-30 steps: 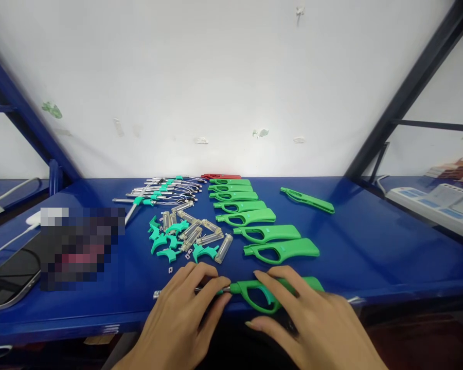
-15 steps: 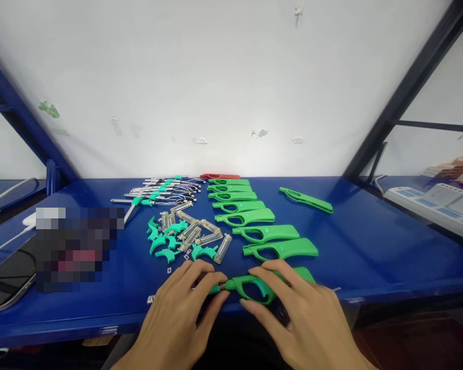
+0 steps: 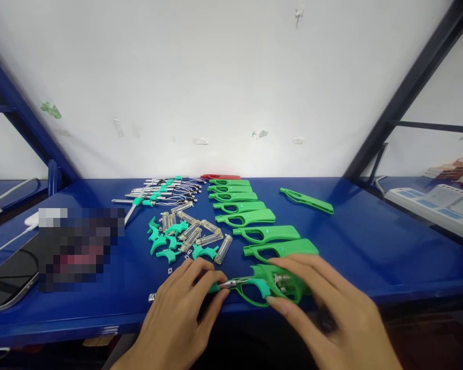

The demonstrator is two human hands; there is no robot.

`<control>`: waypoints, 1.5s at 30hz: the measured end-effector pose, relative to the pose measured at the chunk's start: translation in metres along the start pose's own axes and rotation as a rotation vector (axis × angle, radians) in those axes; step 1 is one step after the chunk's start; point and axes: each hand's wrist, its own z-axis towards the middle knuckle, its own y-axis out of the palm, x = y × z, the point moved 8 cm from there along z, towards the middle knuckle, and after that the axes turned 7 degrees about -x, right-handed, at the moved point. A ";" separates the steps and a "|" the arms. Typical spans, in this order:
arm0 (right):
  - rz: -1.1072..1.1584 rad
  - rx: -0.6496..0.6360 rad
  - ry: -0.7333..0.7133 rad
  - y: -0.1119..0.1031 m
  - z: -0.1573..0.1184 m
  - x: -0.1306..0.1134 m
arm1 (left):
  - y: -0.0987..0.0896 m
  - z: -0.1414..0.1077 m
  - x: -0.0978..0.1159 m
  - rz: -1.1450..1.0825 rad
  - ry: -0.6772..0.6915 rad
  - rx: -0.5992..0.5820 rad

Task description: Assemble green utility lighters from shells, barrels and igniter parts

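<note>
My left hand (image 3: 181, 308) pinches the metal tube (image 3: 227, 284) of a green gas lighter near the table's front edge. The lower shell half (image 3: 250, 300) lies under it, with a turquoise trigger (image 3: 261, 288) seated inside and a valve part (image 3: 281, 281) showing behind. My right hand (image 3: 327, 303) grips the upper green shell half (image 3: 260, 271), tilted and apart from the lower one at the tube end. My right thumb is beside the trigger. The far end of the lighter is hidden behind my right hand.
Several green lighter shells (image 3: 268, 234) lie in a column beyond my hands, with a red one (image 3: 221, 177) at the back. Left are clear fuel tanks (image 3: 224, 249), loose triggers (image 3: 165, 255) and wired metal tubes (image 3: 154, 195). A lone shell (image 3: 306, 200) lies right; a phone (image 3: 11, 272) left.
My right hand has shifted right and lifted the upper shell half away from the lower, so the tube, trigger and inner parts now show. My left hand has stayed in place.
</note>
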 end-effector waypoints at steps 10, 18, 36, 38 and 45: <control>-0.272 0.091 0.374 -0.056 -0.014 0.117 | -0.002 0.002 0.005 0.058 0.042 0.005; -0.416 -0.100 0.478 -0.031 -0.024 0.193 | -0.004 0.003 0.013 0.140 0.092 0.027; -0.262 -0.167 -0.074 -0.015 -0.010 0.043 | 0.019 0.036 0.038 0.073 0.202 -0.039; -0.249 -0.189 -0.096 -0.010 -0.010 0.042 | 0.020 0.034 0.038 0.099 0.191 -0.032; -0.211 -0.244 -0.058 0.006 -0.012 0.051 | 0.028 0.027 0.034 0.137 0.165 -0.064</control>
